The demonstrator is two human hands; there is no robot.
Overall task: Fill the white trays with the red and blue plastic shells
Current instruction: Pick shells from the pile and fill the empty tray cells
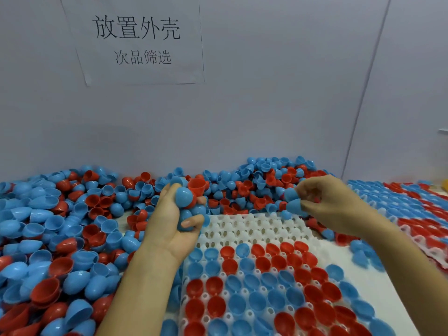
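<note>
I get 1 view only, from the head camera: it looks forward and down from close above the white tray [254, 229], wide-angle, facing the grey wall [266, 105] with its paper sign [135, 40]; both forearms enter from below.

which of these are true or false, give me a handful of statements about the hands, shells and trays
1. The left hand holds a bunch of shells, both blue and red. True.
2. The white tray in front is filled in every row. False: its far rows are still bare, only the near rows hold shells.
3. The right hand pinches blue shells above the tray's far end. True.
4. The loose pile left of the tray is all red. False: it mixes blue and red, with blue more common.
5. The paper sign lies flat on the table. False: it hangs on the wall behind the pile.
</note>
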